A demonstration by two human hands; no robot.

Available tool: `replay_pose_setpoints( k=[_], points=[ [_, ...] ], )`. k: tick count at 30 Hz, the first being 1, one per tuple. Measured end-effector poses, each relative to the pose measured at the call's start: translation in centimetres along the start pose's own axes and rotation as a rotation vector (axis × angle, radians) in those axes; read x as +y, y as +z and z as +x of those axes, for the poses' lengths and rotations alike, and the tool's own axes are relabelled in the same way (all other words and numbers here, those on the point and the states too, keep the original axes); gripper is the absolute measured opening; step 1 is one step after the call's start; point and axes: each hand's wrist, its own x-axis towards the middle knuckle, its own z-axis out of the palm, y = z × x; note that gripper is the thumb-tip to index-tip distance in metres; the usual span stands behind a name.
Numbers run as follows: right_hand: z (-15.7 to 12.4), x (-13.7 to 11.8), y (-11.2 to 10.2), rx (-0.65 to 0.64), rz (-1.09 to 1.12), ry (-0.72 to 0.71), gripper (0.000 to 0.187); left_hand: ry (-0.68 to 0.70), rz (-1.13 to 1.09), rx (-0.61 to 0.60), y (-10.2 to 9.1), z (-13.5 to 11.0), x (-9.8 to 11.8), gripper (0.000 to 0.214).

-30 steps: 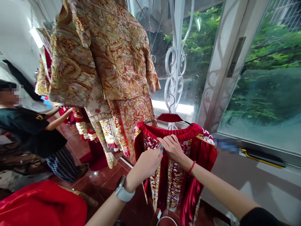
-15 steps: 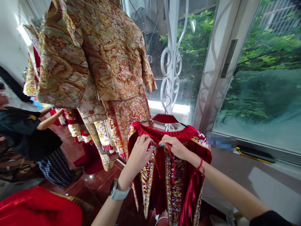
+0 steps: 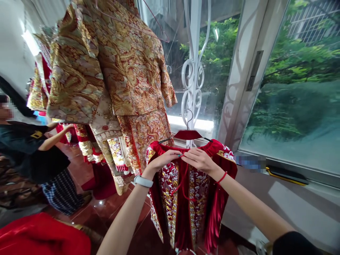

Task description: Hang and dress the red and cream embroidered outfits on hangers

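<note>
The big window (image 3: 292,113) fills the right half of the frame, with a white scrolled grille (image 3: 195,71) at its left edge. A gold brocade jacket (image 3: 127,63) with its matching skirt hangs across the upper left, and another person in dark clothes (image 3: 32,156) reaches toward more garments at the far left, above a heap of red cloth (image 3: 45,237) in the lower left corner. At lower centre a red embroidered skirt (image 3: 170,191) hangs from a red hanger (image 3: 187,134) hooked on the grille, its panels falling toward the dark tiled floor (image 3: 111,212). The left hand (image 3: 162,161), with a watch (image 3: 143,181) on its wrist, and the right hand (image 3: 200,159), with a red bracelet (image 3: 221,177), meet at the middle of the waistband (image 3: 214,145). The fingers of both hands are pressed together and pinch the gathered edge there, thumbs in front. A thin red cord (image 3: 182,177) drops in loops from just below the point where they meet; whether the fingers also grip the cord cannot be told. Working this cord well seems to call for holding the waistband level on the hanger, pulling evenly from both sides, and not snagging the metallic embroidery. No box, bag or basket shows; the hanger alone carries anything, namely the skirt.
</note>
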Motion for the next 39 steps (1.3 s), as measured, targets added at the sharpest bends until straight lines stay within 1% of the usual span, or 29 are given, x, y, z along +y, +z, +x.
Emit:
replay_pose_setpoints(
  k=[2, 3, 5, 7, 11, 13, 15, 16, 18, 20, 22, 24, 26, 28, 29, 31, 34, 37, 39],
  points=[
    [-0.2, 0.0, -0.1, -0.005, 0.022, 0.006, 0.019, -0.050, -0.123, -0.041, 0.0, 0.1, 0.0, 0.020],
    [-0.3, 0.0, -0.1, -0.001, 0.037, 0.015, 0.019, -0.077, -0.171, -0.042, 0.0, 0.1, 0.0, 0.017],
    [-0.7, -0.2, 0.0, 0.017, 0.068, 0.051, 0.021, -0.105, -0.239, -0.012, 0.4, 0.4, 0.0, 0.015],
    [-1.2, -0.3, 0.1, 0.011, 0.097, 0.098, 0.024, -0.115, -0.285, 0.013, 0.7, 0.7, 0.0, 0.017],
    [-2.1, -0.6, 0.3, -0.072, 0.189, 0.200, 0.030, -0.089, -0.343, -0.010, 1.2, 0.8, 0.6, 0.021],
    [-2.5, -0.6, 0.3, -0.078, 0.261, 0.255, 0.032, -0.040, -0.339, 0.029, 1.2, 0.1, 1.3, 0.018],
    [-2.9, -0.6, 0.2, -0.062, 0.328, 0.306, 0.032, 0.022, -0.280, 0.109, 1.0, -1.3, 1.9, 0.015],
    [-3.1, -0.6, 0.1, -0.052, 0.355, 0.329, 0.031, 0.053, -0.244, 0.171, 0.8, -2.3, 2.2, 0.015],
    [-3.6, -0.6, -0.1, -0.049, 0.404, 0.371, 0.031, 0.117, -0.253, 0.344, 0.3, -4.7, 2.4, 0.015],
    [-4.2, -0.7, -0.5, -0.059, 0.453, 0.418, 0.032, 0.163, -0.392, 0.559, -0.4, -7.6, 2.2, 0.024],
    [-4.7, -0.6, -0.9, -0.091, 0.494, 0.485, 0.030, 0.162, -0.548, 0.727, -1.0, -10.6, 1.4, 0.039],
    [-5.2, -0.4, -1.4, -0.143, 0.514, 0.561, 0.028, 0.107, -0.600, 0.822, -1.4, -13.3, 0.2, 0.050],
    [-5.7, 0.2, -2.0, -0.197, 0.480, 0.619, 0.030, 0.021, -0.609, 0.894, -1.5, -15.4, -1.1, 0.051],
    [-6.1, 1.0, -2.6, -0.233, 0.382, 0.649, 0.030, -0.071, -0.675, 0.966, -1.5, -16.8, -2.4, 0.050],
    [-6.3, 1.4, -2.9, -0.252, 0.333, 0.647, 0.029, -0.107, -0.731, 1.002, -1.6, -17.3, -2.9, 0.050],
    [-6.6, 1.9, -3.1, -0.302, 0.292, 0.622, 0.028, -0.133, -0.840, 1.069, -1.7, -18.0, -3.8, 0.047],
    [-7.5, 1.4, -2.6, -0.325, 0.328, 0.607, 0.028, -0.160, -0.907, 1.145, -1.6, -18.3, -5.8, 0.045],
    [-8.8, 0.5, -1.8, -0.285, 0.395, 0.674, 0.029, -0.271, -0.815, 1.154, -1.1, -18.1, -8.6, 0.047],
    [-9.4, 0.4, -1.7, -0.304, 0.450, 0.710, 0.030, -0.297, -0.616, 1.158, -0.6, -18.0, -10.0, 0.045]
  ],
)
